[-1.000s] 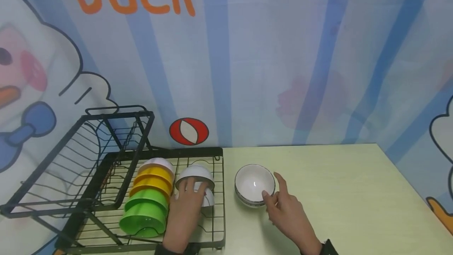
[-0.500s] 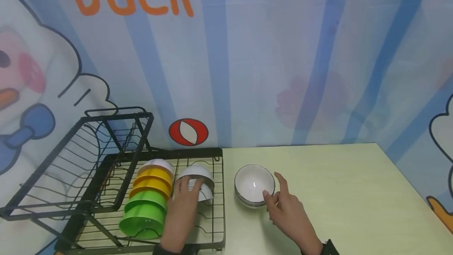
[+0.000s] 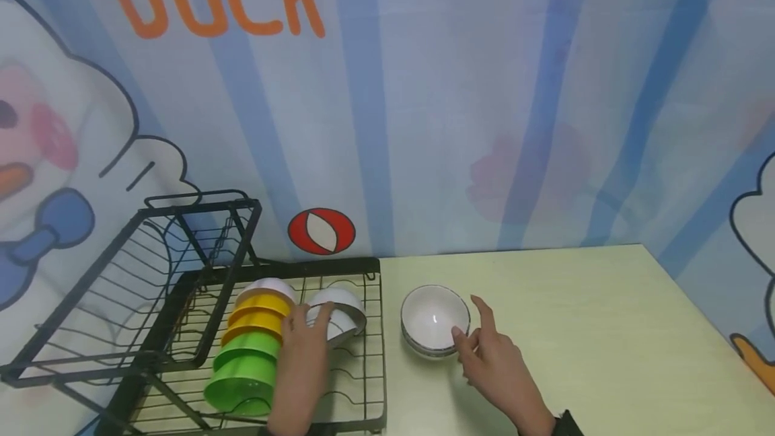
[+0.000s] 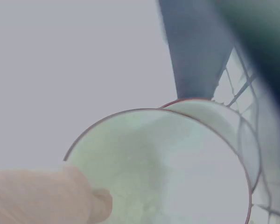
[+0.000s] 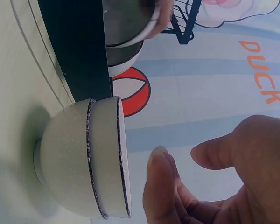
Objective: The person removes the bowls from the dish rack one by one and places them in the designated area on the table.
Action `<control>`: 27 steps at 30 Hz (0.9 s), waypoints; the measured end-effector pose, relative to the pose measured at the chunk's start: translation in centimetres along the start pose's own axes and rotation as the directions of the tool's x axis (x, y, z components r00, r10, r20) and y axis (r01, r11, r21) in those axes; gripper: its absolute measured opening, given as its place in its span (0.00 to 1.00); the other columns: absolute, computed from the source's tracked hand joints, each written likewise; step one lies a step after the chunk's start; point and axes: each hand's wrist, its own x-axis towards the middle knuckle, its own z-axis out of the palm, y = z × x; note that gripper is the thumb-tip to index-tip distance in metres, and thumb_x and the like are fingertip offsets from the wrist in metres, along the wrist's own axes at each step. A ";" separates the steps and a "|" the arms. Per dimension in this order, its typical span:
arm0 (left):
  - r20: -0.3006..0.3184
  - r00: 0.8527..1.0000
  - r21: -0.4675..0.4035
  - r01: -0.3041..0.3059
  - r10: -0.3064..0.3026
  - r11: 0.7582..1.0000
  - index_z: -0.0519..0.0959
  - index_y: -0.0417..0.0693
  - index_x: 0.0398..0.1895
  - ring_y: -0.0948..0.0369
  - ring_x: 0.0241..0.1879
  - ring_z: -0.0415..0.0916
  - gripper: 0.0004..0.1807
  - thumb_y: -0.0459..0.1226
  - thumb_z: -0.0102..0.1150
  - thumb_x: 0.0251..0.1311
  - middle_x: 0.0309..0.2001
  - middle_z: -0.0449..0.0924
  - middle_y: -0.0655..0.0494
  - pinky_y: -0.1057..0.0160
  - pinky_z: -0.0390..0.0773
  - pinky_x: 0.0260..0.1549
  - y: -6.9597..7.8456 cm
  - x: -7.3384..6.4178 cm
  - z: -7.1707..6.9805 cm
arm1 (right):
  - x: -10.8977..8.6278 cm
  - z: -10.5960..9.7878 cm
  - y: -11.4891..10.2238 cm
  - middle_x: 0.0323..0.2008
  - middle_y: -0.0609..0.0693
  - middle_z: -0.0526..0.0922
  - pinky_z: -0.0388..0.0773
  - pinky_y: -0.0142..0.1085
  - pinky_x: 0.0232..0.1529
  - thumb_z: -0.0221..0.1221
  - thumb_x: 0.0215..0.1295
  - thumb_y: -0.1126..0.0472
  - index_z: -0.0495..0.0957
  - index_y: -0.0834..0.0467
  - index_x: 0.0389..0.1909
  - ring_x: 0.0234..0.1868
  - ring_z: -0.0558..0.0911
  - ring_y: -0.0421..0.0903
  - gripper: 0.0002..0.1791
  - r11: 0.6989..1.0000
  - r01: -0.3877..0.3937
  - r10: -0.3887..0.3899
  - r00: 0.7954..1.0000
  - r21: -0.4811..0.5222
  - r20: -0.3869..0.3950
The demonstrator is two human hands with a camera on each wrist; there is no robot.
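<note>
My left hand [image 3: 304,355] grips a white bowl [image 3: 334,325] over the dish rack, its opening turned down and toward the front right. In the left wrist view the thumb [image 4: 99,205] lies inside this bowl's rim. Another white bowl [image 3: 339,297] leans on the rack just behind the gripped one. On the table, right of the rack, two nested white bowls with dark speckled rims [image 3: 434,315] stand upright. My right hand [image 3: 498,365] is beside their right side, index finger extended; the right wrist view shows a gap between its fingers and the rims.
The black wire dish rack [image 3: 375,348] has a raised tier [image 3: 115,274] on its left. A row of tilted bowls stands in it: green [image 3: 242,382], yellow [image 3: 257,320] and a pale one [image 3: 266,286] at the back. A printed curtain [image 3: 424,120] hangs behind the table [image 3: 575,342].
My left hand has shifted left across the rack with the gripped bowl, which has tilted and moved up and left from in front of the other white bowl. The right hand has stayed still.
</note>
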 end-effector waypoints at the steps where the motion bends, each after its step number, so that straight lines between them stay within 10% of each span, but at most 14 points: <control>1: 0.003 1.000 -0.018 0.007 -0.007 1.000 0.73 0.49 0.60 0.32 0.55 0.67 0.36 0.14 0.58 0.48 0.58 0.66 0.30 0.45 0.83 0.24 0.0 0.0 -0.2 | 0.0 0.0 0.0 0.22 0.45 0.80 0.73 0.30 0.19 0.54 0.73 0.55 0.49 0.57 0.76 0.15 0.78 0.39 0.37 1.000 0.002 -0.002 1.000 0.000 -0.001; 27: 0.090 0.996 -0.051 0.032 -0.028 0.998 0.71 0.59 0.66 0.41 0.56 0.71 0.40 0.19 0.63 0.51 0.60 0.68 0.39 0.61 0.73 0.16 0.7 -0.3 -2.2 | -0.8 0.3 -0.8 0.21 0.41 0.78 0.72 0.29 0.21 0.55 0.73 0.56 0.54 0.52 0.75 0.16 0.77 0.36 0.34 0.999 0.047 -0.047 0.999 -0.018 0.015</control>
